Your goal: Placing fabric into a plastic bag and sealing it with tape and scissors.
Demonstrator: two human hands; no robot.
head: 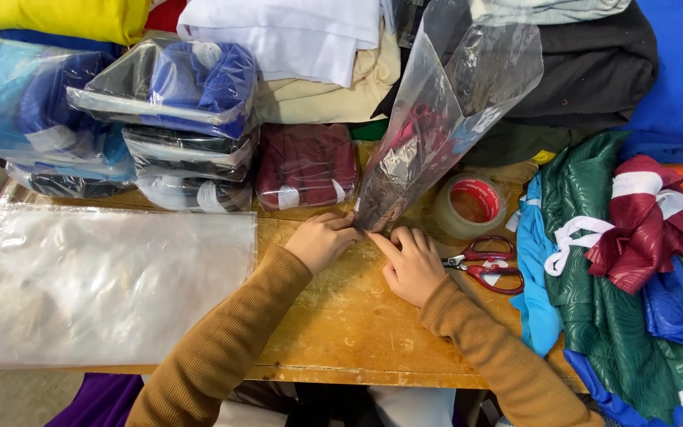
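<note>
Bagging step: left hand [323, 239] and right hand [411, 265] pinch the bottom edge of an upright clear bag [444, 111] holding dark red cloth. Tape roll [469, 205] at 2 o'clock of the right hand, scissors [485, 265] at 3 o'clock on the counter [341, 316]. Likely next: fold and seal the edge, keeping it flat.

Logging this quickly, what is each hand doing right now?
Left hand: closed, gripping the bottom of the clear plastic bag.
Right hand: fingers pinching the same bag's bottom edge.

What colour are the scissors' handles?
Red, seen in the head view: the scissors lie on the table beside the right hand.
</note>
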